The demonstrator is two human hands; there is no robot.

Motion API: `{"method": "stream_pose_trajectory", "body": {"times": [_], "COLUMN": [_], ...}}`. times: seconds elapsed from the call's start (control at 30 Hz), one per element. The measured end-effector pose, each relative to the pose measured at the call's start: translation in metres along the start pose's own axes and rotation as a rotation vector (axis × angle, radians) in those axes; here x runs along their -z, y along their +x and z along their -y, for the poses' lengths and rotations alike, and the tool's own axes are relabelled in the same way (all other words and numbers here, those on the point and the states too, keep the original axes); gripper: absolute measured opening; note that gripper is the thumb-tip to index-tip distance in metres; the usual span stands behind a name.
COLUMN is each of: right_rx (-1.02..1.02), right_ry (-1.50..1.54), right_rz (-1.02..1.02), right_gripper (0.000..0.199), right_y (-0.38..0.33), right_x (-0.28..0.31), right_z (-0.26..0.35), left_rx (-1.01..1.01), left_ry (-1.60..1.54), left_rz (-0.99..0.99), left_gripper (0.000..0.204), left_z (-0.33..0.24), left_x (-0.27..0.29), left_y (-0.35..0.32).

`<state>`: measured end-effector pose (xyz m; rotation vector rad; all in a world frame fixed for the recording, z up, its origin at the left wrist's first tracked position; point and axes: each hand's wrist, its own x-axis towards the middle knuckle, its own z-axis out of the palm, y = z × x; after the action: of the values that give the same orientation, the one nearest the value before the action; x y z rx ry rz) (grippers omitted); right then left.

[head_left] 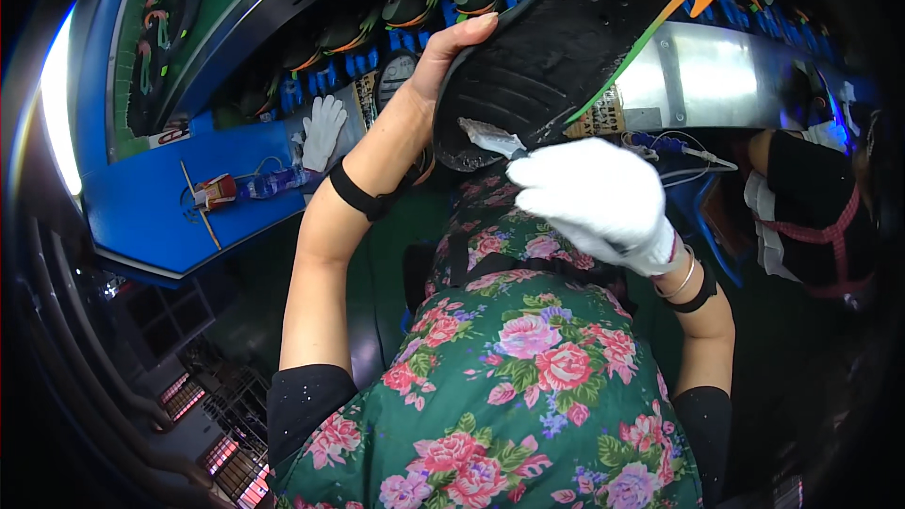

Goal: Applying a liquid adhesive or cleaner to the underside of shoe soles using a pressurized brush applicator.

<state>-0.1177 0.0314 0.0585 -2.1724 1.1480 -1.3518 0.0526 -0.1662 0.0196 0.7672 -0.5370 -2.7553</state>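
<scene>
Floral green apron (528, 386) nearest my lens; above it, a black rubber shoe sole with orange and green edging (566, 28) under trimming.
My bare left hand (443, 52) wraps the sole's heel end and holds it raised over the lap; my white-gloved right hand (599, 198) is closed on a small pale-bladed trimming tool (490, 139) whose tip touches the heel rim. I judge the edge work as mid-course: how much rim remains untreated I cannot tell. More soles sit in a row on the blue workbench (151, 198).
</scene>
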Motion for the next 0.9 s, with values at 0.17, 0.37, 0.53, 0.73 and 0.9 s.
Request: {"method": "stream_pose_trajectory", "body": {"times": [0.17, 0.37, 0.53, 0.73, 0.9], "right_rx": [-0.044, -0.318, -0.421, -0.115, -0.373], "right_ry": [0.283, 0.44, 0.295, -0.271, 0.253], "right_rz": [0.013, -0.127, -0.209, -0.251, -0.219], "right_gripper": [0.028, 0.015, 0.014, 0.024, 0.017], "right_y": [0.001, 0.005, 0.016, 0.04, 0.039], "right_x": [-0.01, -0.018, 0.003, 0.037, 0.009], "right_z": [0.013, 0.001, -0.011, -0.049, -0.013], "left_rx": [-0.013, -0.047, -0.084, -0.023, -0.168], "left_ry": [0.051, -0.051, -0.343, -0.324, -0.472], "left_rz": [0.063, 0.069, 0.098, 0.27, 0.225], "left_gripper": [0.052, 0.059, 0.063, 0.078, 0.075], "left_z": [-0.004, -0.005, 0.031, 0.071, 0.067], "left_x": [0.004, 0.016, 0.009, 0.005, 0.053], "left_y": [0.004, 0.007, -0.006, -0.029, -0.056]}}
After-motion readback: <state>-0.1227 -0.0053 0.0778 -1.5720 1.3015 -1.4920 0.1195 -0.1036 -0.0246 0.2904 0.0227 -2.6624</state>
